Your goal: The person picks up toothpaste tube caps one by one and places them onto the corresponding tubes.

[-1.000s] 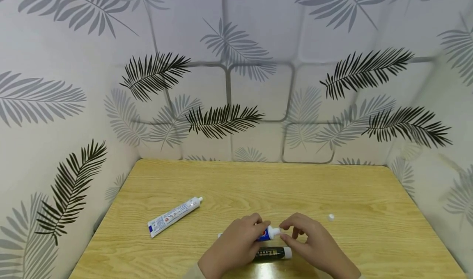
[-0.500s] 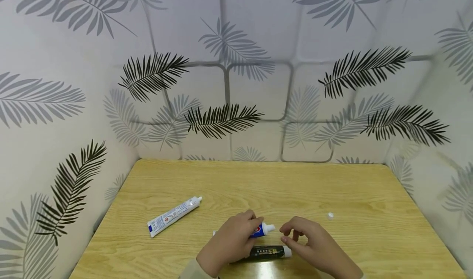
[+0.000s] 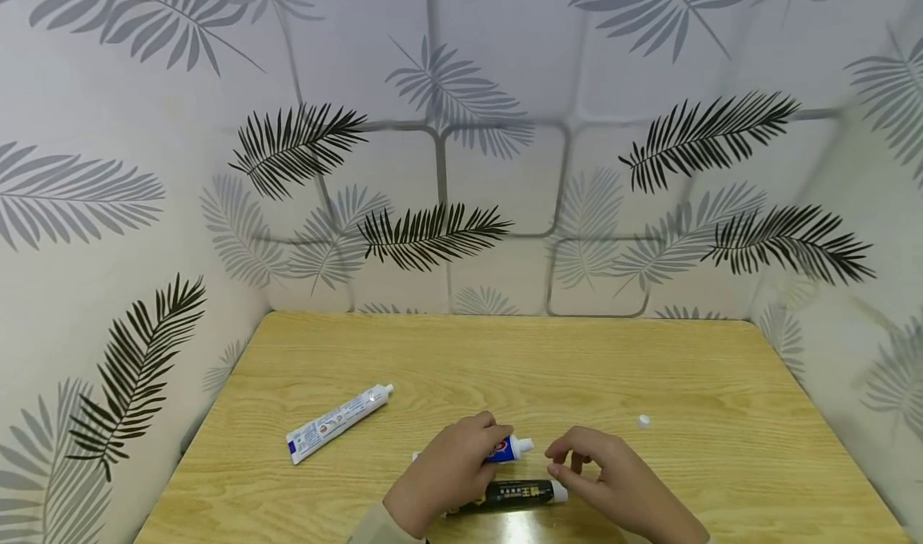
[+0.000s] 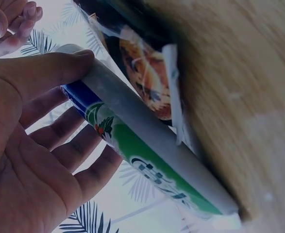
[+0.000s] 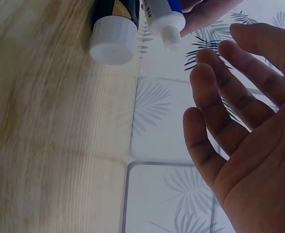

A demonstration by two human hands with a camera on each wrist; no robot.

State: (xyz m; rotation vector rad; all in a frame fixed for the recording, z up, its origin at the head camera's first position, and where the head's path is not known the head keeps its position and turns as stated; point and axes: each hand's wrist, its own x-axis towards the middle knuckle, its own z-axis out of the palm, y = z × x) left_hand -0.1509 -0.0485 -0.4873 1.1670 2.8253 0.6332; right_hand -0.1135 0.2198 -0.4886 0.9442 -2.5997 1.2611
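My left hand (image 3: 449, 468) grips a blue, white and green toothpaste tube (image 4: 142, 160), thumb on one side and fingers along the other. Its bare white nozzle (image 5: 171, 39) points toward my right hand (image 3: 609, 476), a short gap away. That right hand holds nothing; in the right wrist view its fingers are loosely bent and spread apart. Just nearer than the gripped tube lies a black toothpaste tube (image 3: 519, 493) with a white cap (image 5: 113, 41) on its end. My left hand hides part of both tubes.
Farther left on the wooden table (image 3: 505, 368) rests a white toothpaste tube (image 3: 339, 424) with an uncovered nozzle. A small white cap (image 3: 644, 421) lies on the right, beyond my right hand. Leaf-patterned panels (image 3: 497, 272) rise behind the table and at both sides.
My left hand has drawn the blue-and-white tube slightly left, away from my right fingers, which were close at its nozzle. The right hand has barely moved.
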